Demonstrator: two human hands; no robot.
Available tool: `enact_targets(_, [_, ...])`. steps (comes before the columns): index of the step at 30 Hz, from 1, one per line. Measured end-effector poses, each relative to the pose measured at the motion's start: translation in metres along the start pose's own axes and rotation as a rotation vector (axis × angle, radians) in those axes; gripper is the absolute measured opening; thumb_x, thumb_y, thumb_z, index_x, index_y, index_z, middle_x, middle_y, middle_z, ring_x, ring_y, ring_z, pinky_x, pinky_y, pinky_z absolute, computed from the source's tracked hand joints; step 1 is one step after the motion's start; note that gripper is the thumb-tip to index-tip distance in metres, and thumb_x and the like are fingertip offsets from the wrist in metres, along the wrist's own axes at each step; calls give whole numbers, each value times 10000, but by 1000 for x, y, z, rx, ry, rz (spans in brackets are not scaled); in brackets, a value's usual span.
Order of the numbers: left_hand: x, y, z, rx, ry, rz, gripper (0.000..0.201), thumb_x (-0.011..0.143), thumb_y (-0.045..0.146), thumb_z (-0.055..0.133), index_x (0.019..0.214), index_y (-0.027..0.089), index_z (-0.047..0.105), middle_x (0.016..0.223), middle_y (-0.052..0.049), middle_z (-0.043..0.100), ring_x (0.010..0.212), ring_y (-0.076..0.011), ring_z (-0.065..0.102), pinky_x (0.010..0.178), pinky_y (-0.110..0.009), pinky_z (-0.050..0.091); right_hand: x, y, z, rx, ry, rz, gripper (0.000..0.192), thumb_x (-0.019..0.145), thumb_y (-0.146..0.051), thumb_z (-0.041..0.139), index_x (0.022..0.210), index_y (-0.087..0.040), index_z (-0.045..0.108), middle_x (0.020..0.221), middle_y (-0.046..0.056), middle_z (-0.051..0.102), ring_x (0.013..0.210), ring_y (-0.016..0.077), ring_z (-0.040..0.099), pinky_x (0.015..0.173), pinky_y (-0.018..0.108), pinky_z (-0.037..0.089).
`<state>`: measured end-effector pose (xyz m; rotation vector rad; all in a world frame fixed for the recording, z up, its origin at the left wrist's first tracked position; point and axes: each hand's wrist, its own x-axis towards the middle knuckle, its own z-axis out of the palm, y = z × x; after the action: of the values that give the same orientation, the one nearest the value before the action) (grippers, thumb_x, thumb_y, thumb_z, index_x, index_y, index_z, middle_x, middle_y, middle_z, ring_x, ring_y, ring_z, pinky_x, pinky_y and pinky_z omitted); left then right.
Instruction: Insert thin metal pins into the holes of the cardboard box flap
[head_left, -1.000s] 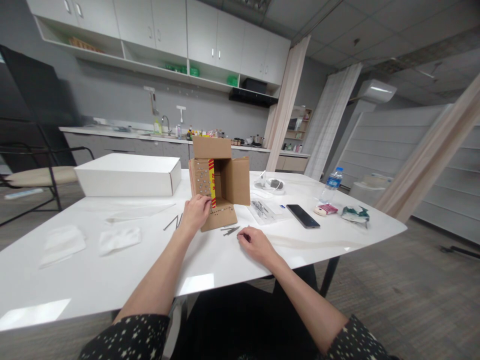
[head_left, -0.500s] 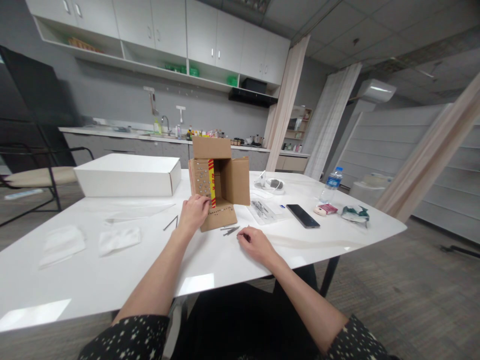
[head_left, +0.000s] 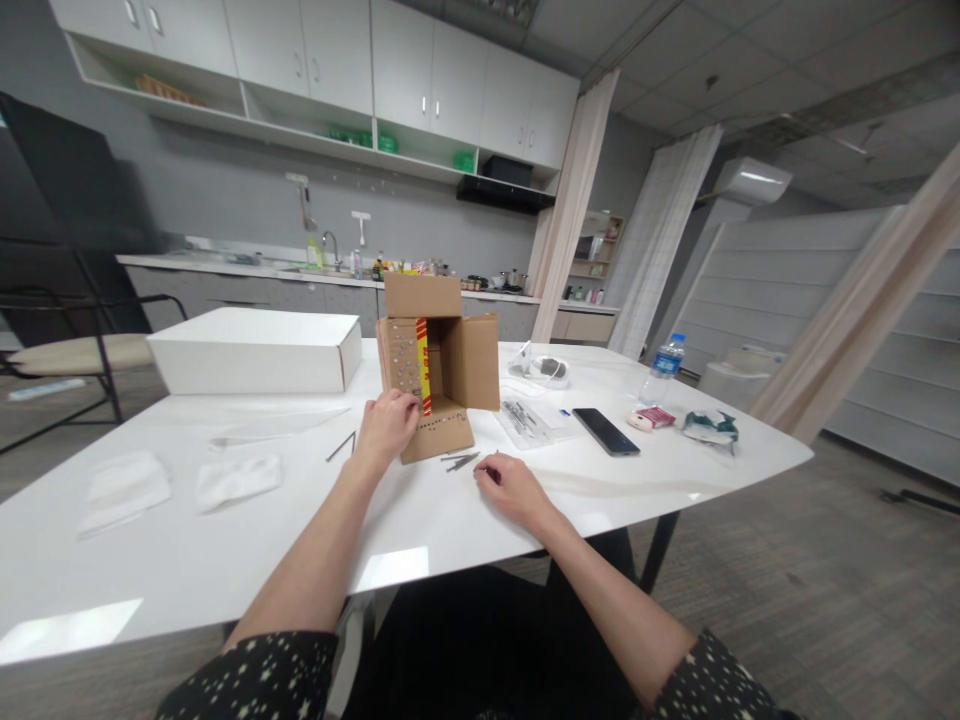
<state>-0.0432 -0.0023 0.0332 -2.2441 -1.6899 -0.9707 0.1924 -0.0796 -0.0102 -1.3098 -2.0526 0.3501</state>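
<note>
Two hands, left hand [head_left: 388,425] and right hand [head_left: 510,487], apart from each other at a white surface [head_left: 465,520]. Left: fingers drawn together at the lower part of the dotted left flap of an open cardboard box [head_left: 481,360], next to a yellow-and-red strip [head_left: 424,365]; cannot tell whether anything is pinched. Right: loosely curled, lying on the surface; contents of the curl hidden, grip cannot be told.

Cardboard box stands ahead of the person, opening toward them, top flap up, lower flap folded down onto the surface with a row of dark dots along it. Several loose nails [head_left: 460,461] lie between lower flap and right hand; thin dark rods [head_left: 341,446] lie left of the left hand.

Right of box: a transparent case [head_left: 526,425] with slim metal pieces, then a dark phone [head_left: 606,432]. Farther right, a bottle [head_left: 664,366] with blue cap. Left of box: a white box [head_left: 255,357].
</note>
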Motion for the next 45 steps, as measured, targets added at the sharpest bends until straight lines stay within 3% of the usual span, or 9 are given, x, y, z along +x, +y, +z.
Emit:
enact_targets(30, [0,-2,-2,15,1,8,315,944,292,387,991,218,690,1037,-84,688,1046,-244,595,860,-382,420,-1,0,0,-3,-1,2,167,841,-146,536,828,-180,698,819,38,688,728,157,579,682,249,416])
enact_targets(41, [1,3,-5,-51,-43,63,280,876,282,459,927,213,725,1016,-73,703,991,-225,617,880,-360,451,0,-2,-2,-11,-5,9,170,838,-141,534,816,-179,698,794,32,680,709,151,568,677,246,411])
enact_targets(45, [1,3,-6,-82,-114,96,275,838,278,477,888,206,737,973,-62,709,919,-209,639,837,-324,476,-1,0,-1,-7,-2,3,165,839,-141,536,819,-173,696,802,36,681,711,151,570,681,247,412])
